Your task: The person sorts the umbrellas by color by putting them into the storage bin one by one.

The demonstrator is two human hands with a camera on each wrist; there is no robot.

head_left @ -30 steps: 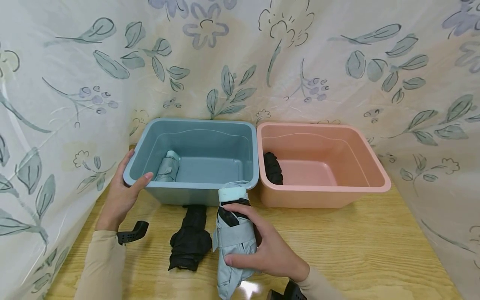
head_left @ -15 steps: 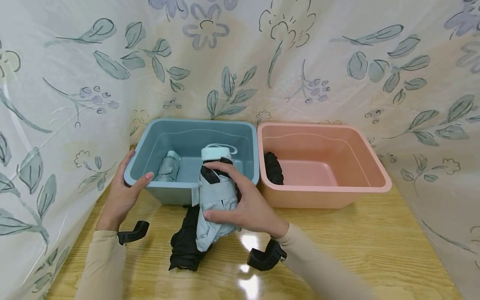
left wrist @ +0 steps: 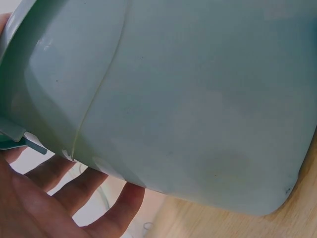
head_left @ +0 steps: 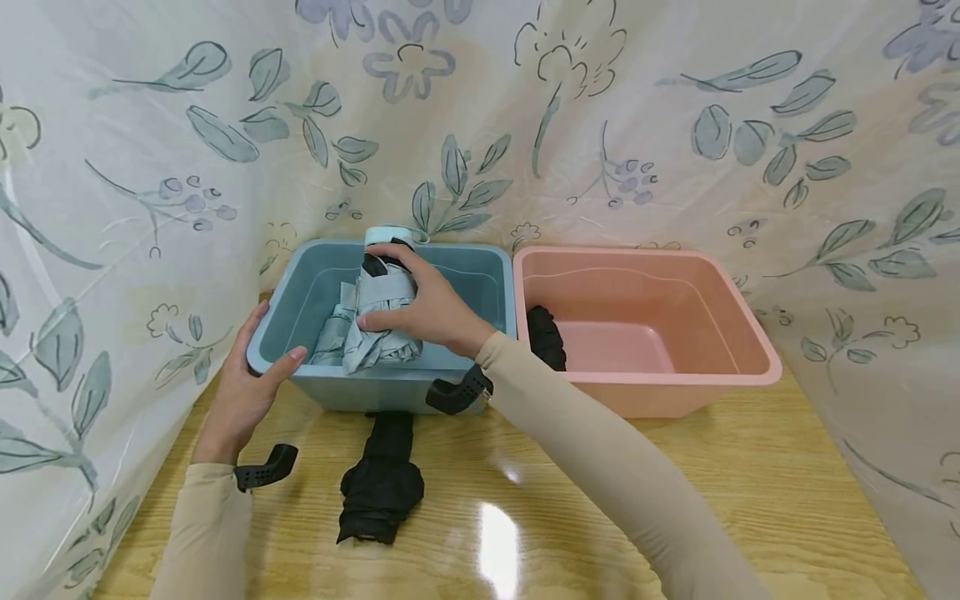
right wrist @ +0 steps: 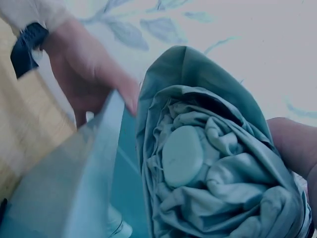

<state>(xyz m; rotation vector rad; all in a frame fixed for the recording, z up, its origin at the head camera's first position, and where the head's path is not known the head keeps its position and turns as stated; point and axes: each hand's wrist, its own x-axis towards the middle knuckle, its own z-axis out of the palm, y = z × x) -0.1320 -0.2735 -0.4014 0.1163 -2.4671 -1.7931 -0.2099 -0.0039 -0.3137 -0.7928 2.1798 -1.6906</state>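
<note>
My right hand (head_left: 431,304) grips a folded light-blue umbrella (head_left: 385,292) over the blue bin. The umbrella's pale cap and cord point toward the back. In the right wrist view, the folded cloth end of the umbrella (right wrist: 208,168) fills the middle. My left hand (head_left: 247,383) holds the front left corner of the blue bin (head_left: 405,385), thumb over the rim and fingers along the outside. Another light-blue umbrella (head_left: 330,340) lies inside that bin, partly hidden by the held one. A black folded umbrella (head_left: 381,483) lies on the table before the bin.
A pink bin (head_left: 652,379) stands against the blue bin's right side, with a black folded bundle (head_left: 547,337) at its left end. Both bins sit on a wooden table (head_left: 675,483). A floral curtain (head_left: 652,125) hangs behind and at the sides.
My right hand has carried the light-blue umbrella up, left and away from me, from in front of the bins to over the blue bin. The left hand stays on the bin's corner.
</note>
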